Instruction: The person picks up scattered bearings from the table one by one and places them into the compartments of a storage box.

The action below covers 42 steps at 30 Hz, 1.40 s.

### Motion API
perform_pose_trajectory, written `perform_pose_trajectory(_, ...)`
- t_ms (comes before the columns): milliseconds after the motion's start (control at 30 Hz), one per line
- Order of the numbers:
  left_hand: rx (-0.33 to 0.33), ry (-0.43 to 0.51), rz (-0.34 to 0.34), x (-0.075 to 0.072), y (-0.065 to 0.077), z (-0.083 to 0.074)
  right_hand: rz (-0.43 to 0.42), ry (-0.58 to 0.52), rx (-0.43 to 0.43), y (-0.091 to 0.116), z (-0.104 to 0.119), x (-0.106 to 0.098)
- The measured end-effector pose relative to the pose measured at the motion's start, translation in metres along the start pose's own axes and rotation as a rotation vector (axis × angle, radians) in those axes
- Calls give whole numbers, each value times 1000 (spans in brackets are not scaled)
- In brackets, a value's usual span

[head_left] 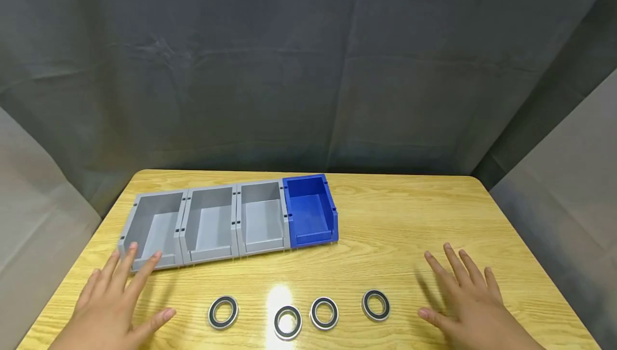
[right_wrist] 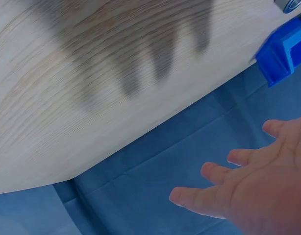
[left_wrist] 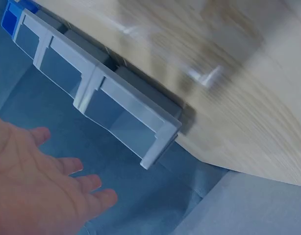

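My left hand (head_left: 113,307) is spread above the table's left side, in front of the leftmost grey bin, its fingertips overlapping that bin in the head view. On the right, my right hand (head_left: 472,304) hovers with fingers apart and holds nothing. Between the hands lie several ring-shaped ball bearings with black seals: one bearing (head_left: 223,312) nearest the left hand, a pair close together, bearing (head_left: 287,322) and bearing (head_left: 324,313), and one bearing (head_left: 376,305) nearest the right hand. Both wrist views show the palms bare, with left fingers (left_wrist: 72,166) and right fingers (right_wrist: 214,174) extended.
Three grey bins, the left one (head_left: 175,259), middle one (head_left: 212,253) and right one (head_left: 265,244), stand joined in a row with a blue bin (head_left: 314,238) at its right end. They sit on a wooden table (head_left: 409,205). Dark cloth (head_left: 308,71) hangs behind it.
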<state>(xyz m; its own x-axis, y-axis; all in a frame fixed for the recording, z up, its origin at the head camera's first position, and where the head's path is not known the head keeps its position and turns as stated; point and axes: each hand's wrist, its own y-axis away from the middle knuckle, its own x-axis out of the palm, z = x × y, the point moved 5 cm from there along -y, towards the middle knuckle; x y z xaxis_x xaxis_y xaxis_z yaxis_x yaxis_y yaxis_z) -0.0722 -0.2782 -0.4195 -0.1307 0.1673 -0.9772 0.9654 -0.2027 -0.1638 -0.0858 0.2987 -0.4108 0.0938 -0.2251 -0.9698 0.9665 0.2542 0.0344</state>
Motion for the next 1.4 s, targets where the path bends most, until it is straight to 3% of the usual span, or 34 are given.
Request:
perform_pose_trajectory(167,-36,17,6,-7,-8,9,13,-21,-11,-1,7,2)
perform_pose_trajectory(567,-34,83,-113,-22,-29,18,-25,-38,-88,-1,26,7)
perform_pose_trajectory(800,-125,211,-73,-19,-40,35,-57,0,-133,0,36,11)
perform_pose_trajectory(1000,-173,256,-106,-13,-55,53,-83,30,-159,3,43,12)
perform_pose_trajectory(1133,-253,294,-55,-10,-69,66,-81,38,-166,2,50,13)
perform_pose_trajectory(1400,-362,390,81,-4,-81,84,-54,31,-197,-5,65,19)
